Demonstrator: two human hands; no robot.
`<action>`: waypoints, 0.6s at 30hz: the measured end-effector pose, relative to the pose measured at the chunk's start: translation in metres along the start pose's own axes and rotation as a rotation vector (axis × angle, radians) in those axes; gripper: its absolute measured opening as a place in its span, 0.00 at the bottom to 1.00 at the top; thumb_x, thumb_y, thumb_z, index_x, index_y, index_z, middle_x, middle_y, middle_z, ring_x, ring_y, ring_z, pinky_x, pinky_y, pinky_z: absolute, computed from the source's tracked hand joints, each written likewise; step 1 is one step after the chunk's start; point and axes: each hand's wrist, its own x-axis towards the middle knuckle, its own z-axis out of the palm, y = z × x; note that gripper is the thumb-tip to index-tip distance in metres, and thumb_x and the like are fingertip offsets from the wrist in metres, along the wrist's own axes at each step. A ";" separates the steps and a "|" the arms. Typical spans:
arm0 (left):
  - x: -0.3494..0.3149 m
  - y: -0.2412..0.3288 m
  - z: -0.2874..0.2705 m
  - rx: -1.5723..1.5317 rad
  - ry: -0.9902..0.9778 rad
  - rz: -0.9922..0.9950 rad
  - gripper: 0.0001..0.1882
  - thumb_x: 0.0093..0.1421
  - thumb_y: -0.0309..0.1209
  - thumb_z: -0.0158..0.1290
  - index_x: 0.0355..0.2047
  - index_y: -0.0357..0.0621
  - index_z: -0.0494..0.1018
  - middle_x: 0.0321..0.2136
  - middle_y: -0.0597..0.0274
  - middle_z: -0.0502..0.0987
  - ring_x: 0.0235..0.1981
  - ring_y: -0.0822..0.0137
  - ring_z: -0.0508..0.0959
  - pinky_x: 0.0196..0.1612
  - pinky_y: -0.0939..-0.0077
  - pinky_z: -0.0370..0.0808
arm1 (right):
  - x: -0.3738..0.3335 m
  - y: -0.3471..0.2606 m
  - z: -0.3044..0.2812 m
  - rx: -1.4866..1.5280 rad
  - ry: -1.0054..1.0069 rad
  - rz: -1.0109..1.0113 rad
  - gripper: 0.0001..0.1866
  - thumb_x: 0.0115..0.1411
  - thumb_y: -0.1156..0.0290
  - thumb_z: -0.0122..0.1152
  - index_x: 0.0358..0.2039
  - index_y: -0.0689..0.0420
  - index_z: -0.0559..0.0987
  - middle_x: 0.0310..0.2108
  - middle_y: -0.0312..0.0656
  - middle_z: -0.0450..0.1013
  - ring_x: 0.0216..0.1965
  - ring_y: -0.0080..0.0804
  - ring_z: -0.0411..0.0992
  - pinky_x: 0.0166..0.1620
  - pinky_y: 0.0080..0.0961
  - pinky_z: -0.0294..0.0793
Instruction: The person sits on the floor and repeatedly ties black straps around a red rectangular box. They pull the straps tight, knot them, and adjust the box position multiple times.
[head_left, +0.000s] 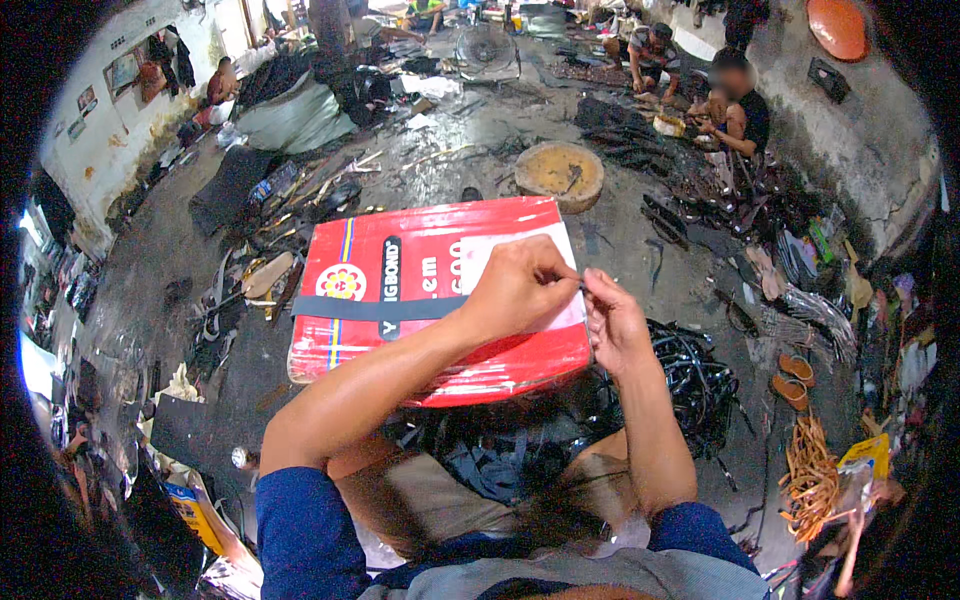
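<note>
A red cardboard box (450, 370) lies in front of me above my lap, with a white panel on its right part. Across its top runs a flat black strip (380, 308) from the left edge, passing out of sight beneath my left hand (520, 285). That hand is closed in a pinch near the box's right edge. My right hand (618, 322) meets it there, thumb and forefinger closed at the same spot. A small dark bit shows between the fingertips, in line with the strip; the fingers hide most of it.
Beyond the box stands a round wooden block (560, 175). Tangled black strips (695, 385) lie on the floor by my right forearm. Farther right are brown strips (812, 480) and brown sandals (793, 382). A floor fan (487, 52) and seated people are farther back.
</note>
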 end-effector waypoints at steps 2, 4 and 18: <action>0.001 -0.004 0.001 -0.043 0.015 0.028 0.06 0.54 0.26 0.62 0.25 0.35 0.81 0.24 0.54 0.80 0.26 0.66 0.80 0.30 0.71 0.76 | -0.003 -0.004 0.005 -0.035 -0.004 0.032 0.17 0.68 0.45 0.55 0.32 0.44 0.72 0.20 0.26 0.68 0.12 0.18 0.58 0.14 0.16 0.53; -0.003 -0.007 -0.003 -0.059 0.016 0.034 0.05 0.54 0.26 0.62 0.25 0.35 0.81 0.24 0.56 0.79 0.26 0.66 0.80 0.30 0.71 0.76 | -0.008 -0.017 0.014 -0.036 -0.018 0.080 0.23 0.68 0.37 0.51 0.32 0.44 0.73 0.20 0.26 0.68 0.13 0.18 0.59 0.14 0.17 0.54; -0.004 -0.010 0.004 0.007 0.037 -0.029 0.03 0.51 0.23 0.63 0.27 0.37 0.83 0.25 0.59 0.81 0.25 0.72 0.80 0.29 0.77 0.77 | 0.066 0.018 -0.017 -0.974 0.321 -0.573 0.16 0.66 0.61 0.60 0.33 0.65 0.81 0.30 0.57 0.79 0.35 0.52 0.80 0.39 0.43 0.75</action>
